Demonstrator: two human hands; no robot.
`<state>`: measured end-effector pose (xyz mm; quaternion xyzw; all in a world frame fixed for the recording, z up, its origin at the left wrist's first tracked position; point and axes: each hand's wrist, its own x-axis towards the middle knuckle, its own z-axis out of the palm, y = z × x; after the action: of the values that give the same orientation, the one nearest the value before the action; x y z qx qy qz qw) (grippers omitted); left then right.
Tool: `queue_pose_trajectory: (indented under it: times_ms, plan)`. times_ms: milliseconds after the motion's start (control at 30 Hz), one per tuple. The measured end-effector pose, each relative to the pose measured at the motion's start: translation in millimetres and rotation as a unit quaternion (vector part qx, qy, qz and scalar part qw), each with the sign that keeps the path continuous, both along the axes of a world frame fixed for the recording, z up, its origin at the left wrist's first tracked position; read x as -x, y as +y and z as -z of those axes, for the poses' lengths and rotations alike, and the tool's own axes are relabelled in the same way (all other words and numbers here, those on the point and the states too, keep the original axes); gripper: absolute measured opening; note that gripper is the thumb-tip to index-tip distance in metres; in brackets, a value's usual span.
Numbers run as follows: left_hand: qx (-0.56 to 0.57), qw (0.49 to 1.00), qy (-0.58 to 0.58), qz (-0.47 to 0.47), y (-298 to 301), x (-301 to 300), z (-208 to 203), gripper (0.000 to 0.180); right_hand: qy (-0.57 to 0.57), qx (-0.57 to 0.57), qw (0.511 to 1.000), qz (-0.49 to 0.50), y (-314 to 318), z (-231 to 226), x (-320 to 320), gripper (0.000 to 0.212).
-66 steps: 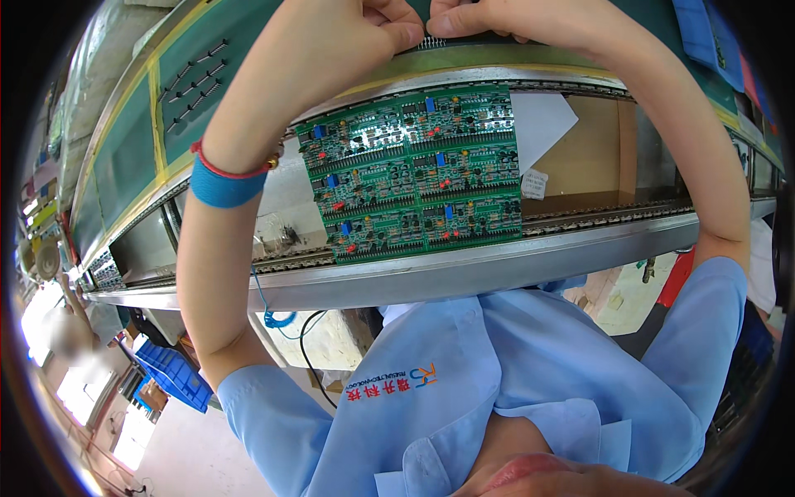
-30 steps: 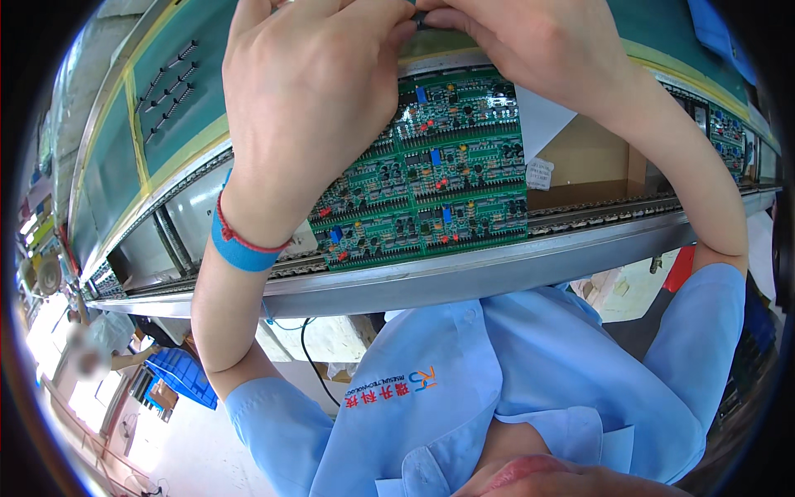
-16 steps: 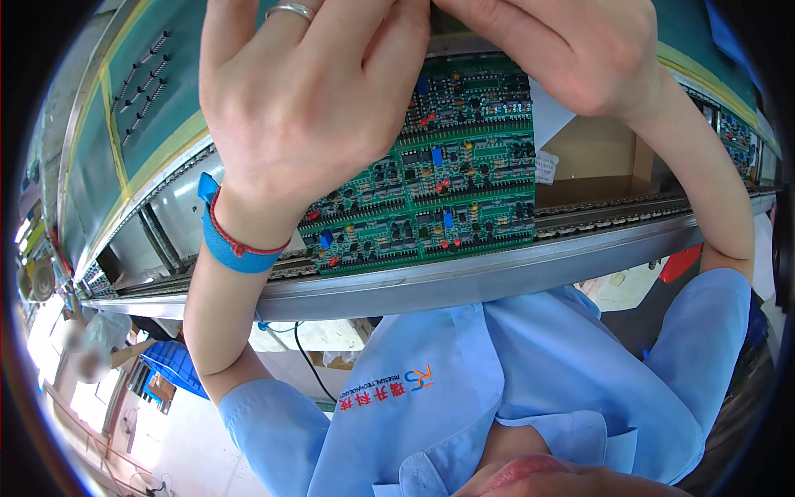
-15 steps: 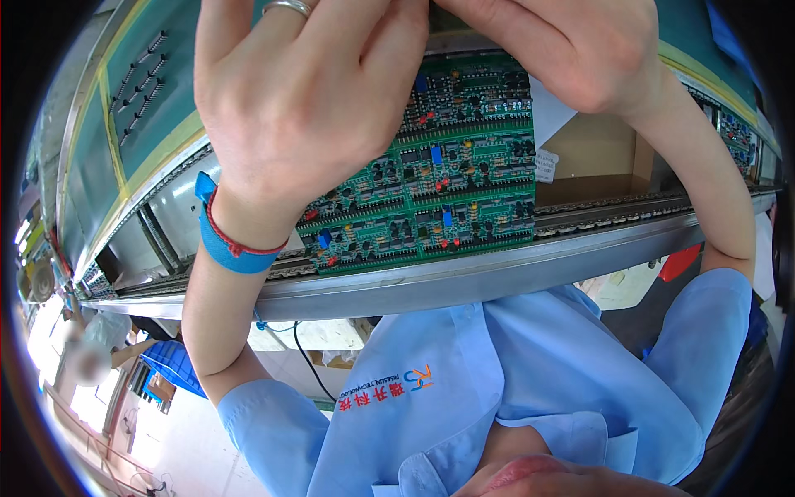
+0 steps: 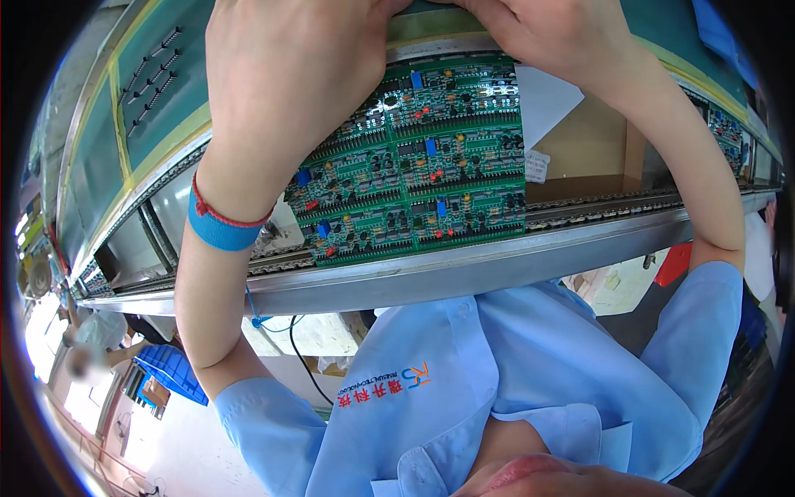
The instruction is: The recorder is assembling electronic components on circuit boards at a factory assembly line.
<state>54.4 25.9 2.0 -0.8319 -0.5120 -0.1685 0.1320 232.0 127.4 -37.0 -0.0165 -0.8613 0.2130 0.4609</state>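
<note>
My left hand [image 5: 290, 74] reaches to the top edge of the view, its back toward me, with a blue wrist strap [image 5: 224, 228] on the wrist. Close to it, my right hand [image 5: 563, 37] also reaches past the top edge. The fingertips of both hands are cut off, so what they hold, if anything, is hidden. Below and between them, a green panel of circuit boards [image 5: 464, 178] rests on the conveyor rails, filled with black, blue, red and yellow components. The left hand covers part of its upper left side.
Several black pin strips [image 5: 153, 83] lie on the green surface at the left. A metal rail [image 5: 397, 272] runs along the near side. Right of the panel are white paper [image 5: 546, 103] and a cardboard box [image 5: 592, 137]. A blue crate [image 5: 171, 373] and another person are at the far left.
Both hands have shifted up toward the top edge, taking the left fingers and ring out of view. More of the panel's upper part shows. The panel appears slightly further left and lower.
</note>
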Motion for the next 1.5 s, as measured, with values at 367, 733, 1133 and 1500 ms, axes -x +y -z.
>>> queue_pose_trajectory:
  times_ms: [367, 733, 1133, 1500]
  plan:
    - [0.089, 0.989, -0.104, -0.064, -36.1, 39.6, -27.1, 0.034, -0.279, 0.014, 0.954, 0.105, -59.0, -34.4, -42.2, 0.020]
    - [0.087, 0.978, -0.163, -0.098, -81.3, 57.5, -12.0, 0.033, -0.263, -0.073, 0.952, 0.141, -61.0, -20.8, -33.7, 0.016]
    - [0.115, 0.974, -0.175, -0.087, -82.6, 57.1, -12.6, 0.034, -0.304, -0.178, 0.913, 0.207, -71.8, -19.1, -33.5, 0.023]
    - [0.131, 0.972, -0.173, -0.091, -85.4, 54.0, -11.7, 0.033, -0.386, -0.168, 0.879, 0.224, -82.3, -37.5, -25.1, 0.022]
